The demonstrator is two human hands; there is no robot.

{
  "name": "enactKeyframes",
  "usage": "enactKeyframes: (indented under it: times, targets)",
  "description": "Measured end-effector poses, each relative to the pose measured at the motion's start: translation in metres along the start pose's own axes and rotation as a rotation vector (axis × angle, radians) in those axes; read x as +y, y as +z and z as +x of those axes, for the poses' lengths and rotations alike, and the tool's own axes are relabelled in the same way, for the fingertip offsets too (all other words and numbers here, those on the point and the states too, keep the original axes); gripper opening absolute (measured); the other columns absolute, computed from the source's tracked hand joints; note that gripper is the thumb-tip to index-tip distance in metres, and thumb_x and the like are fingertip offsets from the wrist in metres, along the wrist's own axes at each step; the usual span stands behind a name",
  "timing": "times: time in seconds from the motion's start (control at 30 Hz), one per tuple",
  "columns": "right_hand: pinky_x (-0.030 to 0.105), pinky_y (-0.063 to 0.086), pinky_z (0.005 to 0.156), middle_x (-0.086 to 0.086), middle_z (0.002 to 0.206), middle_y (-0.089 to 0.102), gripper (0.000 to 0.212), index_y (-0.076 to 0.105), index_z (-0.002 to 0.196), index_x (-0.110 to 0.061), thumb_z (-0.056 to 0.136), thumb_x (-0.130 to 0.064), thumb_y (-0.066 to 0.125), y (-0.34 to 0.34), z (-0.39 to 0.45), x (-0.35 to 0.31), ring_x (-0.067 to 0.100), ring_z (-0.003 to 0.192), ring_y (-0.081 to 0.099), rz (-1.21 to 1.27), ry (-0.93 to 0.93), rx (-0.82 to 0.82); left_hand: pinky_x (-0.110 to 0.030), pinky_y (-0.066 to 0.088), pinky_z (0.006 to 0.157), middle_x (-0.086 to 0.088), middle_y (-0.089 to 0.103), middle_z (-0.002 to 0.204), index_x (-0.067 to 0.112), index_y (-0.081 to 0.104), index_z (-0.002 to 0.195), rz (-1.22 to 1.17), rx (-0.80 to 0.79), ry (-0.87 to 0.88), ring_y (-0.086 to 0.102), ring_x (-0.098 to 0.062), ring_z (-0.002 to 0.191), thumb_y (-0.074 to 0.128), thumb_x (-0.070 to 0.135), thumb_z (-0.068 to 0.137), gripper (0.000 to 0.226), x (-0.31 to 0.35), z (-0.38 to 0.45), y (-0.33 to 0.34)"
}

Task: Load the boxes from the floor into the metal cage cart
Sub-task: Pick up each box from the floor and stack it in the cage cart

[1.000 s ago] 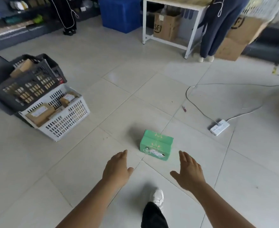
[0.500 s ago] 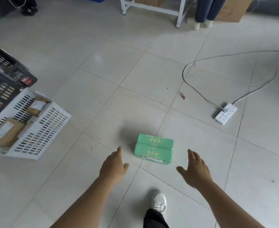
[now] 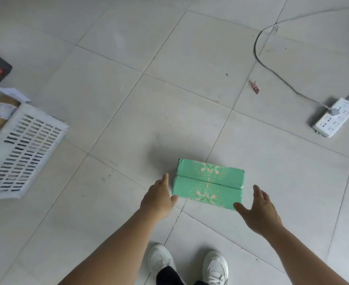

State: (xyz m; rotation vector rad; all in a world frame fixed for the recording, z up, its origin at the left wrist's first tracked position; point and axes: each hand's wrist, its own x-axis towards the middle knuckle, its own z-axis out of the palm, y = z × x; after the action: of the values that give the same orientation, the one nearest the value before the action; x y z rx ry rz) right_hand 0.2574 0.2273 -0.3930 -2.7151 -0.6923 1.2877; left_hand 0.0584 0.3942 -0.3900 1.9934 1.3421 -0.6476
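No text can be read: the green box (image 3: 208, 184) at lower centre shows only a floral pattern, and the labels on parcels in the white basket (image 3: 23, 145) at left are blurred.

White basket (image 3: 23, 145) – blurred, cut off left.

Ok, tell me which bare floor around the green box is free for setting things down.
Bare tiles lie between the white basket and the green box, and beyond the box. The right is crowded: power strip and cable.
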Motion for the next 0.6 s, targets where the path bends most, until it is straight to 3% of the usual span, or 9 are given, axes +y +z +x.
enactKeyframes:
  times: [0.4, 0.6]
  targets:
    - [0.045, 0.045, 0.097, 0.012, 0.152, 0.027, 0.108, 0.000, 0.154, -0.016, 0.080, -0.044, 0.073, 0.088, 0.114, 0.024, 0.038, 0.126, 0.046, 0.177, 0.098, 0.012, -0.042, 0.041, 0.102, -0.009, 0.035, 0.149, 0.009, 0.003, 0.153, -0.057, -0.026, -0.013, 0.044, -0.029, 0.130, 0.057, 0.034, 0.092, 0.085, -0.015, 0.120, 0.091]
    - [0.045, 0.046, 0.089, 0.010, 0.150, 0.030, 0.118, -0.006, 0.154, -0.026, 0.074, -0.037, 0.081, 0.109, 0.122, 0.027, 0.037, 0.122, 0.050, 0.326, 0.128, 0.089, -0.026, 0.040, 0.088, -0.004, 0.048, 0.139, 0.017, 0.007, 0.153, -0.279, 0.042, -0.026, 0.053, -0.025, 0.118, 0.063, 0.021, 0.088, 0.086, -0.022, 0.136, 0.114]
